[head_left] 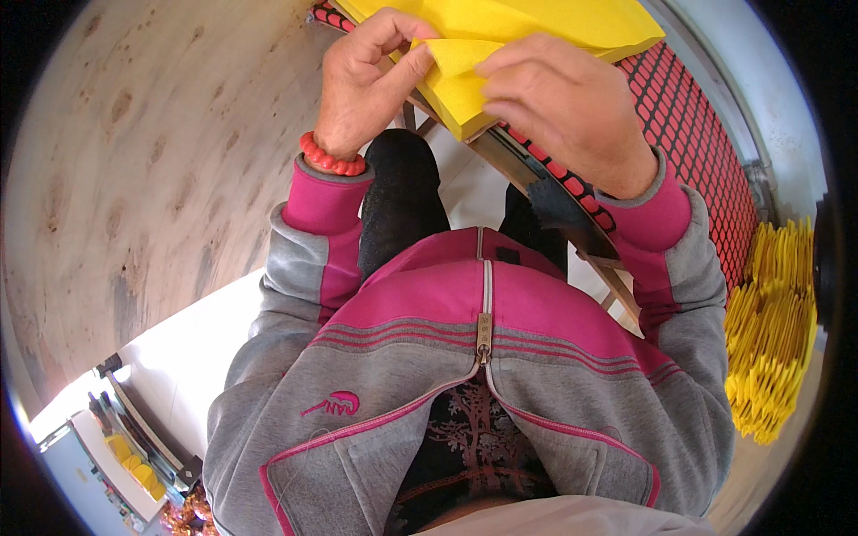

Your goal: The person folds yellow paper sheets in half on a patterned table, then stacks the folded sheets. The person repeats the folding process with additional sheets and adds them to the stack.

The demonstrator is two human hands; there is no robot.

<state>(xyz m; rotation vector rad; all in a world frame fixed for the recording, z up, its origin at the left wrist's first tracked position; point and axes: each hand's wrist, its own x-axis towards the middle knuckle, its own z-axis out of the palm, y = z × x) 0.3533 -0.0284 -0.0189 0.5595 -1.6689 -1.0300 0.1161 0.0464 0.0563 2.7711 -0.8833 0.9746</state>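
Observation:
A bright yellow, paper-like sheet [550,25] lies over the table's edge at the top of the view, with a raised fold at its near corner. My left hand [371,85] is closed in a pinch on this fold, thumb and fingertips together at its left side. From the right, my right hand [572,107] has its fingers bent against the same fold, slightly blurred. Its thumb is mostly hidden. Whether the yellow piece is a single layer or several, I cannot tell.
A red-and-black patterned cover [693,134] spreads over the table under the sheet. Many folded yellow pieces [773,330] are stacked at the right. A large pale wooden board [161,161] fills the left. Lower left, yellow items stand in a light container [107,473].

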